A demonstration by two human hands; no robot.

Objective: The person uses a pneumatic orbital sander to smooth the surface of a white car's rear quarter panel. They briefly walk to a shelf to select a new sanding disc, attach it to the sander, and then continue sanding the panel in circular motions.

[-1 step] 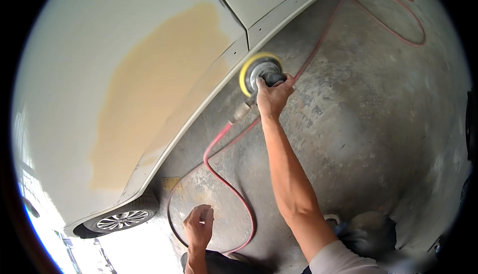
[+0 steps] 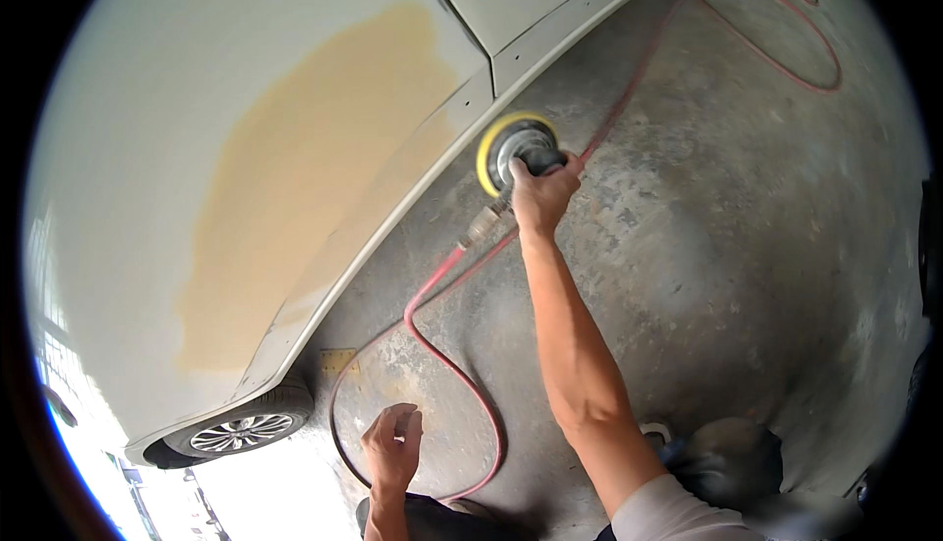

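My right hand (image 2: 543,197) is wrapped round the dark grip of an air-powered orbital sander (image 2: 521,138). Its round pad has a yellow rim and sits close beside the lower edge of a white car's side (image 2: 128,197), turned toward the bodywork. A red air hose (image 2: 479,389) joins the sander at a pale metal fitting (image 2: 479,227). On the car panel spreads a large tan, matte patch (image 2: 314,158). Low in the picture my left hand (image 2: 391,451) hangs with loosely curled fingers, a gap showing between them and the thumb. I see nothing held in it.
The hose loops across the worn concrete floor (image 2: 688,246) and runs up to the far right. A car wheel (image 2: 243,430) stands at the lower left, with a small yellow plate (image 2: 340,361) on the floor near it. A panel seam (image 2: 457,20) crosses the bodywork.
The sander and my right hand have shifted very slightly down and to the right. My left hand has stayed in place.
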